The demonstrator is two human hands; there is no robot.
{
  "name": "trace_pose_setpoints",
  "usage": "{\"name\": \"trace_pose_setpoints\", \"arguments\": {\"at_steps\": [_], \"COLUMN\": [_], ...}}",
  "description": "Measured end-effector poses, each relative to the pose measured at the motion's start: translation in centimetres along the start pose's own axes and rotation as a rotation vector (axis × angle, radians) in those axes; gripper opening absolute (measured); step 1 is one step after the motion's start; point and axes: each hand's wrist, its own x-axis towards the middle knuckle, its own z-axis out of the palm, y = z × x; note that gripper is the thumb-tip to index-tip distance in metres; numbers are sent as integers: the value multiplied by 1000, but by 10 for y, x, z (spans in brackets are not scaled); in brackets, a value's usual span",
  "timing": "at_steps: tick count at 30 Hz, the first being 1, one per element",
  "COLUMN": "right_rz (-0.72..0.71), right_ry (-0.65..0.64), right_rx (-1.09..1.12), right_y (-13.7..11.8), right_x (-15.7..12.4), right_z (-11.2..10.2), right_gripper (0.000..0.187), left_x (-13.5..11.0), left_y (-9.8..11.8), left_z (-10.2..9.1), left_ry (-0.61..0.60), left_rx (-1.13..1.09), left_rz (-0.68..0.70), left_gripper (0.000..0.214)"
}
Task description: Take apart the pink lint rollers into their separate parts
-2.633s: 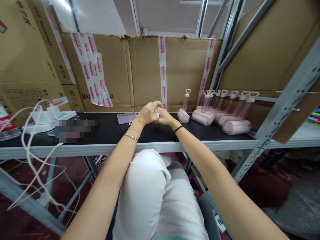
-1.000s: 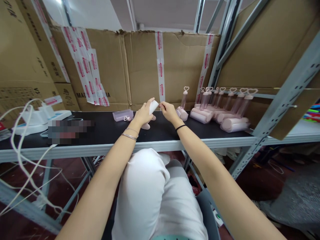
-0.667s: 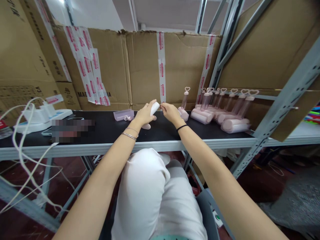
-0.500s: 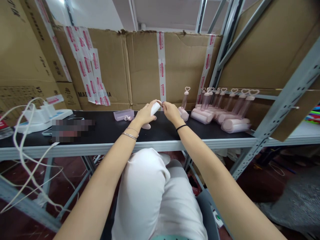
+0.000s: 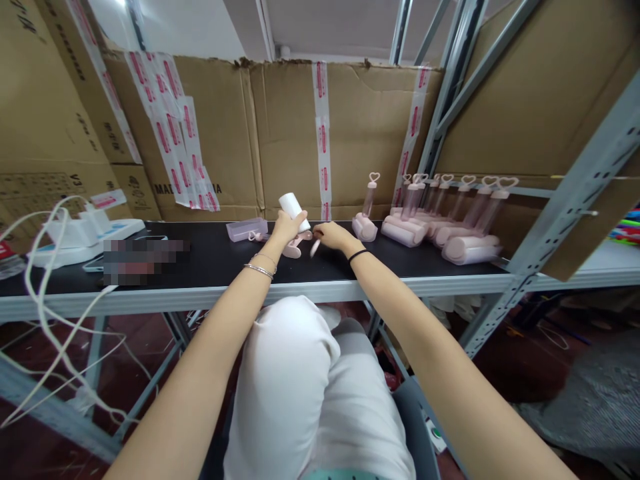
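The white cylinder (image 5: 294, 211) is gripped by the left hand (image 5: 287, 227), fingers wrapped around it; its long axis is tilted, the top leaning left. Just below and right of its lower end, 1 blurred pink piece (image 5: 315, 247) is seemingly pinched by the right hand (image 5: 327, 235), fingertips narrowed. Beneath the cylinder, 1 rounded pink part (image 5: 291, 253) is seen. The cylinder's surface is left plain and smooth.

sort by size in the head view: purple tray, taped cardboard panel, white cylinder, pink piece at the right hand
Taped cardboard panel
Purple tray and white cylinder: too alike to rank, cylinder partly covered
Pink piece at the right hand
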Motion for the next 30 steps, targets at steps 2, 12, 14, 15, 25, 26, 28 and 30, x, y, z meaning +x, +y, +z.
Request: {"name": "trace_pose_setpoints", "arguments": {"at_steps": [2,12,14,15,25,26,28,30], "right_rz": [84,-200,-250,-296,-433,-431,-372,-263], "right_ry": [-4,180,121,99,146,150,208,352], "right_rx": [-12,-124,-267,-311,-138,-114,-66,-7], "right_y": [1,-68,-79,-80,-50,-44,-26,-3], "right_x": [1,-134,-148,-149,-121,-124,-132,-143], "right_z": [-5,-23,-4,3,7,3,-12,-32], "right_gripper": [22,47,34,31,38,36,35,35], "left_x": [-6,-15,-14,-13,-12,-12,-11,-9], "left_y": [3,9,9,9,7,7,7,8], "left_z": [1,6,6,6,5,4,5,7], "left_ry": [9,81,93,91,67,67,87,103], "left_rx": [43,171,176,181,149,151,136,77], "left_rz": [11,76,71,64,98,100,103,102], "left_gripper": [54,53,54,54,57,57,56,56]}}
